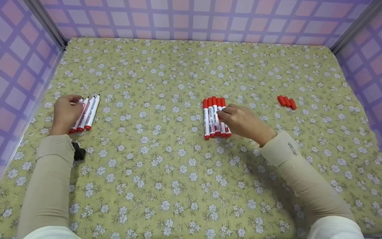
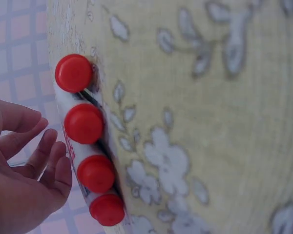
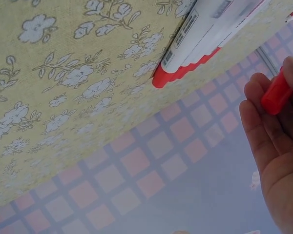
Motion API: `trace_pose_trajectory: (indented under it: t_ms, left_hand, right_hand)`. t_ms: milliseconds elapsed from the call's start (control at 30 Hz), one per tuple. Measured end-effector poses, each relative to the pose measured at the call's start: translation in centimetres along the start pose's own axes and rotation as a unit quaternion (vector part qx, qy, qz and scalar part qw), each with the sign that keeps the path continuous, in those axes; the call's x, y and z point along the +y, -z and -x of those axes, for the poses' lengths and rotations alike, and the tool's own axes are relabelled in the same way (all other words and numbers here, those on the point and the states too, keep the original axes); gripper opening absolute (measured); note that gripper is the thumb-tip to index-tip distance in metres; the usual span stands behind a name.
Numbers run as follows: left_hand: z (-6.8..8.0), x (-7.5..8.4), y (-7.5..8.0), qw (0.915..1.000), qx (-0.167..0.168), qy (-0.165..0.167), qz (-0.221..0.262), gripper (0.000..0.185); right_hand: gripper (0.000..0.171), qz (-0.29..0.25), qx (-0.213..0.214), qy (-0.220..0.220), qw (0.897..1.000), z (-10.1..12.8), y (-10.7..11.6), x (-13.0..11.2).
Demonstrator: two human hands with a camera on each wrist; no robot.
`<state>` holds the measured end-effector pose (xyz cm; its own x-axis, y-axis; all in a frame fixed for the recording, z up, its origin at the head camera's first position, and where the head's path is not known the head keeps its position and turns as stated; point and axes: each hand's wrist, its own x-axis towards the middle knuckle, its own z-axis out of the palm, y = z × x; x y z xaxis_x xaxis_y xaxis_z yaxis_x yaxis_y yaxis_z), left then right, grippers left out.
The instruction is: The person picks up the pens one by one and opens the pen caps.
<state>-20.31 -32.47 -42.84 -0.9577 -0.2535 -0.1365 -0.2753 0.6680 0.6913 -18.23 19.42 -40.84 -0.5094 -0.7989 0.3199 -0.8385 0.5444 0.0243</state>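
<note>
My left hand (image 1: 66,112) hovers at the left end of several uncapped markers (image 1: 93,113), white-barrelled with red ends and dark tips pointing away. In the left wrist view the fingers (image 2: 46,156) are loosely bent beside the markers' red ends (image 2: 84,123), and nothing shows in their grasp. My right hand (image 1: 244,122) pinches a red marker cap (image 3: 277,95) between thumb and fingers. It is above the right side of a row of capped white markers (image 1: 211,116), lying side by side with red caps away from me, and partly covers that row.
Three loose red caps (image 1: 286,102) lie together at the right. A small black object (image 1: 79,152) shows beside the left cuff. The table's flowered yellow cloth (image 1: 164,166) is bordered by checked purple-pink walls (image 1: 191,20) at the back and both sides.
</note>
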Motion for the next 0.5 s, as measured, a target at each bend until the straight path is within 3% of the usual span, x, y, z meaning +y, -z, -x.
trace_pose_trajectory:
  t_ms: [267,500]
  left_hand:
    - [0.2,1.2,-1.4,0.9977,0.002,-0.067,-0.008,0.042]
    - [1.2,3.4,-3.0,0.9937,-0.058,-0.095,0.011,0.042]
  right_hand:
    - [0.024,-0.009,-0.027,-0.061,0.998,0.5,0.5,0.6]
    - [0.032,-0.006,0.0,-0.11,0.994,1.0,0.5,1.6]
